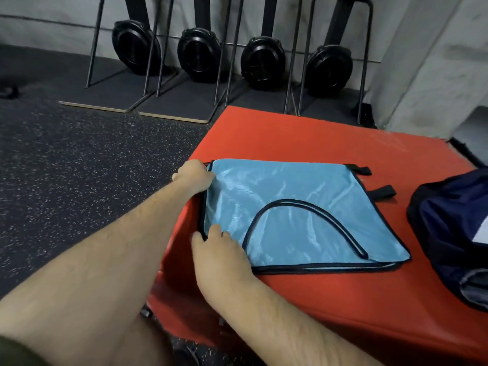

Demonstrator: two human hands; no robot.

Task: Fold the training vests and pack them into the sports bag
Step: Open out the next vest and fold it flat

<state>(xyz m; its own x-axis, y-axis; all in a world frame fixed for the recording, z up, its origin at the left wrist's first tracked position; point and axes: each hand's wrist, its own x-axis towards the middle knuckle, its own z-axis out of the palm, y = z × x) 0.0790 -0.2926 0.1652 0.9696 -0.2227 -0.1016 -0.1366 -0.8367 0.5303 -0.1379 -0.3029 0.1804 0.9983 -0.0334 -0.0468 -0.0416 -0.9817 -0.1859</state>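
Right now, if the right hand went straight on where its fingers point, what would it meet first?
Probably the left hand or its wrist, just beyond the right hand along the vest edge; depth is unclear.

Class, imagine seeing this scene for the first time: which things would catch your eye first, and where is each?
The light blue vest lies folded flat on the bright red mat, mid-picture. The left hand grips its far left corner and the right hand rests on its near left corner. A navy sports bag sits on the mat at the right edge.
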